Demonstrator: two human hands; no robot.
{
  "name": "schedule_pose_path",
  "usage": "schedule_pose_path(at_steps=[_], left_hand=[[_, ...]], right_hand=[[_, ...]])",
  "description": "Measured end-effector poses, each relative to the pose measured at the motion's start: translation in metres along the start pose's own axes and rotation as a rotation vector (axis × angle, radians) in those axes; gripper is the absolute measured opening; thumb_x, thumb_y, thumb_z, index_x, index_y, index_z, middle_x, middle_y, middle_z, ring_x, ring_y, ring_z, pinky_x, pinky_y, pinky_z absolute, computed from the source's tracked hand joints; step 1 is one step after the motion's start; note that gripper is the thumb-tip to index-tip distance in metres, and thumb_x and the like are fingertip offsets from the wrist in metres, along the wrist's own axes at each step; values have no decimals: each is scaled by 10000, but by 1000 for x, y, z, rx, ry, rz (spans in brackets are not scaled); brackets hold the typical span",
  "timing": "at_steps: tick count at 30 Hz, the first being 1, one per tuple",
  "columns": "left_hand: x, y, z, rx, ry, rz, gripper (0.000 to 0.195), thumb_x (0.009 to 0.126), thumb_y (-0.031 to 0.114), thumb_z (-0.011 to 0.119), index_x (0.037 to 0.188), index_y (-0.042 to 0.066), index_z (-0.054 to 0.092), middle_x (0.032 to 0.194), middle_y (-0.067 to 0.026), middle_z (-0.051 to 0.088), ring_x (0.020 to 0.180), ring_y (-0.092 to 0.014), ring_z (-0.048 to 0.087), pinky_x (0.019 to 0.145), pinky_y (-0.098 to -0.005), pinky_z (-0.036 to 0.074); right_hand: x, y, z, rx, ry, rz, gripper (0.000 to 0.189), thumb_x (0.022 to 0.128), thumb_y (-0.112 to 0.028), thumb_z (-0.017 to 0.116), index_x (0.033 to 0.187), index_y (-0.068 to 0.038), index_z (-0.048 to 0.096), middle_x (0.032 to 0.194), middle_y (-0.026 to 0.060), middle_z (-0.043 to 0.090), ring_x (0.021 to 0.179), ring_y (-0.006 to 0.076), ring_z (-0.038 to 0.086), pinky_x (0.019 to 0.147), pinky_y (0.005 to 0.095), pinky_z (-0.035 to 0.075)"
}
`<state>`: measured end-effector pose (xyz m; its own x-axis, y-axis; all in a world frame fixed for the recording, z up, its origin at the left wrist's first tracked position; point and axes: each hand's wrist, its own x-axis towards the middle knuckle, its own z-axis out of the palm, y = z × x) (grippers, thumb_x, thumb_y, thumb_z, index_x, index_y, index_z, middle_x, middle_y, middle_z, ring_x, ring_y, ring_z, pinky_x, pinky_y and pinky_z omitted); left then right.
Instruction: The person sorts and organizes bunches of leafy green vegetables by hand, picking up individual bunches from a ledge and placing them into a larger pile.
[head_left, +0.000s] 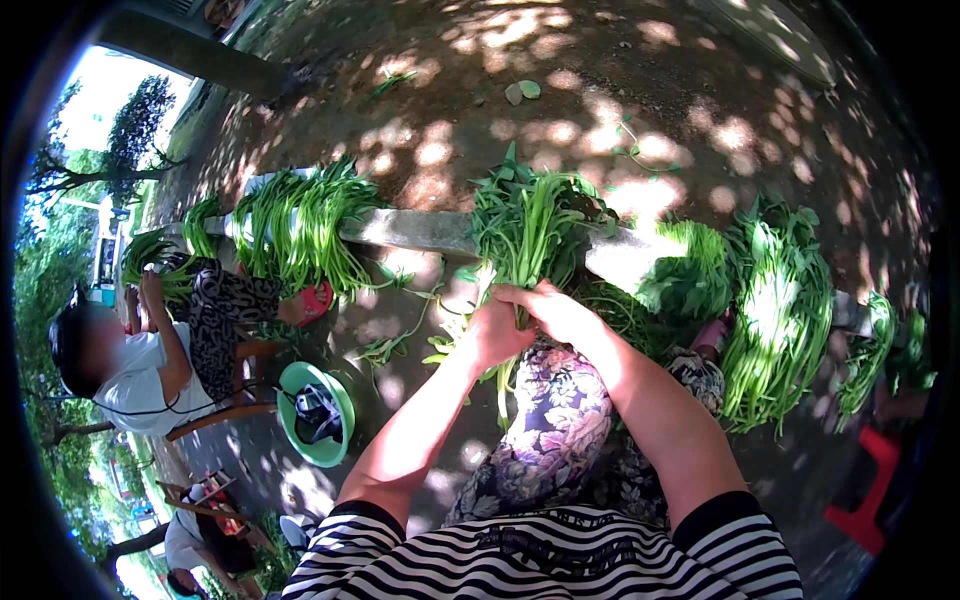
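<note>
Before me a bunch of long-stemmed leafy greens (534, 221), which look like water spinach, rests its leaves on a narrow stone ledge (420, 229). My left hand (496, 330) closes around its stems, and some stem ends hang below the palm. Close against it, my right hand (559, 311) grips the same stems from the other side, the fingers of both hands meeting. Parts of the stems are hidden behind my fingers. Loose greens (611, 304) lie beneath the ledge, just past my right wrist.
To the right, a large bundle of greens (780, 322) drapes over the ledge; more greens (307, 225) hang at left. A seated person (165, 367) handles stems at far left. A green basin (341, 405) holds dark items. A red plastic stool (866, 487) stands lower right.
</note>
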<state>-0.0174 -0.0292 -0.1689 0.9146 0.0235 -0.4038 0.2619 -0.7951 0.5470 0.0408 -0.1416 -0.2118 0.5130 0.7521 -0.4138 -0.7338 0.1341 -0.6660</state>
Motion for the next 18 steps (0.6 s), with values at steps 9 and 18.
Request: schedule_pose_path(at_steps=[9,18], left_hand=[[-5,-37,-18,-727,-104,34,319,839,238,585,1043,-5,550,979,-78,602,908,-162,571,832,-287,436],[25,-68,34,-782,-205,-141,533,893,457,389,1208,40,499,1174,-83,539,1111,-198,470,962,-318,331]], right_hand=[[2,-6,-21,-258,259,-139,224,720,-87,624,908,33,609,853,95,603,751,143,562,670,257,456],[-23,-53,-16,-105,-5,-292,237,744,-48,652,961,4,574,813,40,596,735,116,586,680,256,491]])
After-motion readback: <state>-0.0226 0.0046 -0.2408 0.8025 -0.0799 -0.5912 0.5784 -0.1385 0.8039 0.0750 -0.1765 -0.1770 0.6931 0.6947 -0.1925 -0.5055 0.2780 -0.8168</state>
